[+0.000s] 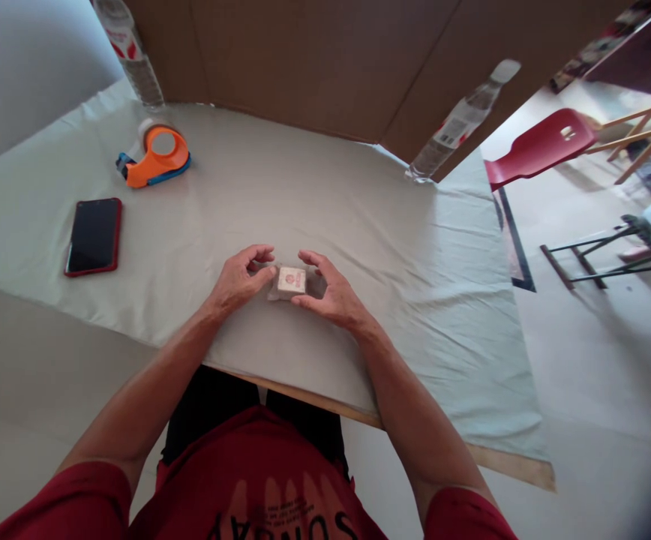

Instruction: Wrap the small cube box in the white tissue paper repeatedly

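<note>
A small pale block with red print, in a clear plastic wrapper (292, 280), lies on the cloth near the table's front edge. My left hand (240, 279) rests on its left, fingers curved and apart, the thumb tip at the wrapper's edge. On the other side my right hand (334, 291) curves around it with thumb and fingers spread, the thumb close to the block's lower right corner. Whether either thumb presses on the wrapper I cannot tell. Neither hand is closed around the block.
An orange tape dispenser (151, 161) and a phone in a red case (94, 237) lie at the left. Water bottles stand at the back left (131, 56) and back right (460, 124), against a cardboard panel (303, 67). Beyond the right edge are a red chair (550, 146) and a folding stool (601, 255).
</note>
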Motion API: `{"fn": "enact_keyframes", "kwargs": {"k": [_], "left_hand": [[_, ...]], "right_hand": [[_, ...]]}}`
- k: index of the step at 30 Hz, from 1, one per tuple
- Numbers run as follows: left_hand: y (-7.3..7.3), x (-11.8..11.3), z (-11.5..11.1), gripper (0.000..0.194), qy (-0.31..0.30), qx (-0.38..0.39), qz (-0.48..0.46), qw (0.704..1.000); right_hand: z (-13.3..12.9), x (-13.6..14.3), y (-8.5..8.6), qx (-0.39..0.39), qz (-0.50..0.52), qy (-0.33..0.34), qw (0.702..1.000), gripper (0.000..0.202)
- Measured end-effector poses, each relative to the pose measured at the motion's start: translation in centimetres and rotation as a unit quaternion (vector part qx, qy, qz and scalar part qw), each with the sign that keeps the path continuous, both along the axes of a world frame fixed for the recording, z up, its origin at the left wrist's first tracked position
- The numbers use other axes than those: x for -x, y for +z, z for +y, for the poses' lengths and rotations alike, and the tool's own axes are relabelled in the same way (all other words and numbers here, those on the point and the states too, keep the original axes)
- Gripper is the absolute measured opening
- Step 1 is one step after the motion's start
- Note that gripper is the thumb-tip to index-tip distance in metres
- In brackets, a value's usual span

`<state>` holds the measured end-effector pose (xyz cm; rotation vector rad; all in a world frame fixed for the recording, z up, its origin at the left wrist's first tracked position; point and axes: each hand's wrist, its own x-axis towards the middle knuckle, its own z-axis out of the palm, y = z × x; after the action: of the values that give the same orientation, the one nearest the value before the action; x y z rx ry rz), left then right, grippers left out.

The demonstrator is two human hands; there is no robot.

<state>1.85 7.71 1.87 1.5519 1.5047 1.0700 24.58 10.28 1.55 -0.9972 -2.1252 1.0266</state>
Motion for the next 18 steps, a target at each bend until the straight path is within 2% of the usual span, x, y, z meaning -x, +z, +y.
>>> {"fn": "enact_keyframes", "kwargs": {"k": [8, 15, 18], "left_hand": [[-0.5, -0.4, -0.2, 0.055, -0.015, 0.001, 0.025, 1.000], [-0.6, -0.4, -0.2, 0.053, -0.036, -0.007, 0.050, 0.998], [-0.8, -0.4, -0.2, 0.054, -0.030, -0.007, 0.061, 0.998]], "right_hand": [[-0.2, 0.6, -0.7, -0.029, 0.001, 0.008, 1.000, 0.076], [-0.2, 1.2, -0.7, -0.073, -0.049, -0.015, 0.996, 0.050], [-0.3, 1.2, -0.5, -0.073, -0.055, -0.016, 0.996, 0.048]]}}
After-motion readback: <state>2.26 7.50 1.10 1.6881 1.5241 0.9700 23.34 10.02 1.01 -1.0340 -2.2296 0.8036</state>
